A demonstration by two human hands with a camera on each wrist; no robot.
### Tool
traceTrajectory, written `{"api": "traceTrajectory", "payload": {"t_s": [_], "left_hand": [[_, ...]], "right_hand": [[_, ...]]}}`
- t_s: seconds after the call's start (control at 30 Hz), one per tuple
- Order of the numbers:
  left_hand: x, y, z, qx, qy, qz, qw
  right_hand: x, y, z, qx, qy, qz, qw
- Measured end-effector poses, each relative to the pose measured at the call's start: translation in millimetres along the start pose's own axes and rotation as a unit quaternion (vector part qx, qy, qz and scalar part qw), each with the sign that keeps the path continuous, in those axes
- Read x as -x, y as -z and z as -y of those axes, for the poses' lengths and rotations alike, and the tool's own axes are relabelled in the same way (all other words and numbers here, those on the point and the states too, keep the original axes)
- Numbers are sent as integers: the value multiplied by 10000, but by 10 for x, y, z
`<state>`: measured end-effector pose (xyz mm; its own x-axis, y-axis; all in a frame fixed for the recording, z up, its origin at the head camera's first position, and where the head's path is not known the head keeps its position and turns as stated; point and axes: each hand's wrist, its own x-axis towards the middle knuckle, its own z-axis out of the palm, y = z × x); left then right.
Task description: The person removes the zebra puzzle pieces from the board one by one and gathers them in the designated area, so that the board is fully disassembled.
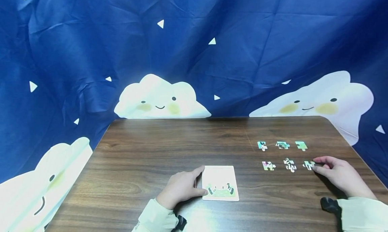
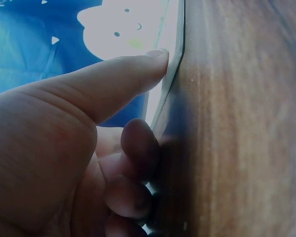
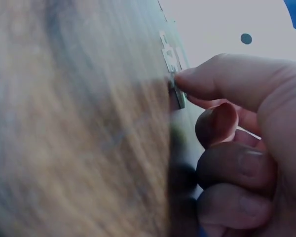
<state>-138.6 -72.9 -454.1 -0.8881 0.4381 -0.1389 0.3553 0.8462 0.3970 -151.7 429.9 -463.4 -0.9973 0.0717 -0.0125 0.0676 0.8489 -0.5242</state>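
Note:
A square white puzzle board [image 1: 219, 176] lies flat on the table, with a green patch and parts of a black-and-white figure printed along its near side. My left hand [image 1: 182, 188] is at the board's left side, its thumb on the near-left part and its index finger at the far-left corner. On the right, my right hand [image 1: 341, 174] pinches a green-and-white puzzle piece [image 1: 308, 165] by its right edge between thumb and index finger. The right wrist view shows the thumb tip against that piece [image 3: 179, 98], low over the wood.
Several other puzzle pieces lie in two rows: a far row with a green piece [image 1: 301, 145], and a near row with a pink-and-green piece [image 1: 268, 165] and a black-and-white piece [image 1: 290, 165]. Behind the wooden table [image 1: 136, 164] hangs a blue cloud-print curtain [image 1: 194, 57].

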Motion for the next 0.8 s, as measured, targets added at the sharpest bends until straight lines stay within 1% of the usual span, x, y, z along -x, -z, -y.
{"api": "traceTrajectory", "payload": {"t_s": [0.17,0.3,0.4,0.53,0.63,0.73,0.8], "left_hand": [[4,14,1,97,-60,105,9999],[11,44,2,112,-95,202,9997],[5,48,9,95,-69,261,9996],[-8,35,21,144,-14,325,9994],[-9,31,23,102,2,282,9996],[-9,27,21,56,-21,195,9998],[-11,22,21,73,-39,150,9999]], "right_hand": [[10,2,50,-145,-24,-111,9998],[5,14,144,-237,-74,-43,9997],[5,10,245,-249,-2,15,9997],[11,-41,411,-365,420,-148,9983],[7,-102,547,-507,776,-306,9952],[0,-165,699,-586,1038,-348,9923],[-1,-207,811,-614,1150,-304,9910]]}}
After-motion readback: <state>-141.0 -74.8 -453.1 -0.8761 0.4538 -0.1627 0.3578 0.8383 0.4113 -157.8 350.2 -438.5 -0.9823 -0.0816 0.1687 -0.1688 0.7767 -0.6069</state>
